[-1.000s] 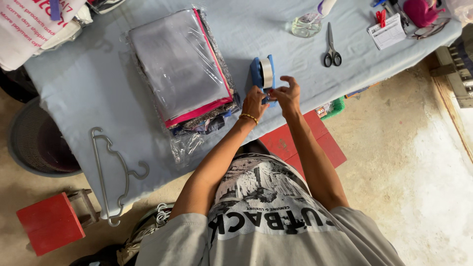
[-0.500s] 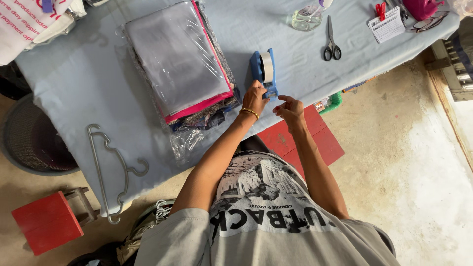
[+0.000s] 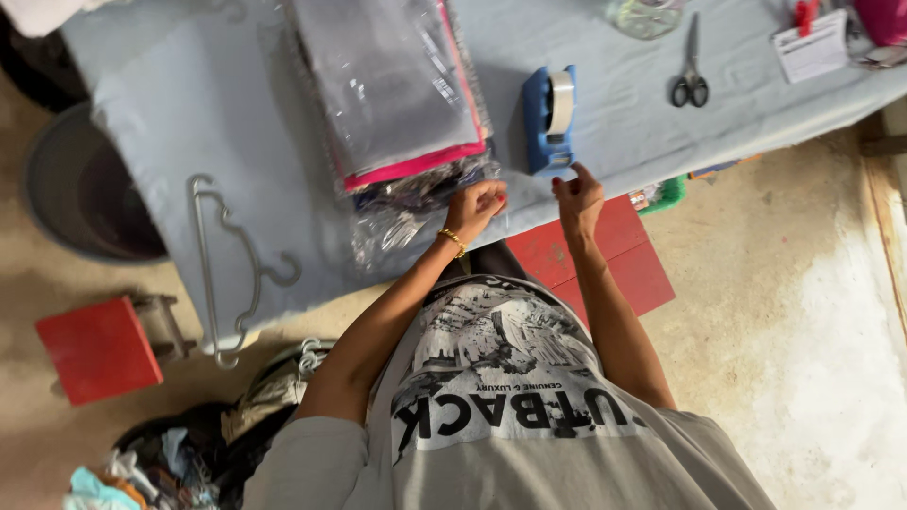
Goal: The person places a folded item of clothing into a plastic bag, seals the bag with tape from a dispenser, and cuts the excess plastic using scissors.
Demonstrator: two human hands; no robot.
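Note:
My left hand (image 3: 475, 204), with a gold bracelet on its wrist, is pinched shut at the table's near edge, beside the stack of clear-bagged garments (image 3: 387, 85). Just below the blue tape dispenser (image 3: 546, 127) my right hand (image 3: 577, 195) is also pinched, one finger raised toward the dispenser's cutter. A short strip of clear tape seems to stretch between the two hands; it is barely visible. The dispenser stands on the pale blue tablecloth (image 3: 151, 123) with its roll of clear tape on top.
Scissors (image 3: 692, 80), a glass jar (image 3: 645, 14) and a white card (image 3: 812, 42) lie at the far right. A grey hanger (image 3: 227, 274) lies at the left edge. Red stools (image 3: 94, 345) (image 3: 619, 250), a dark basin (image 3: 80, 203) and a clothes heap (image 3: 189, 444) are on the floor.
Both hands have drawn back from the dispenser toward the table's near edge and moved apart. The camera has moved closer to the table.

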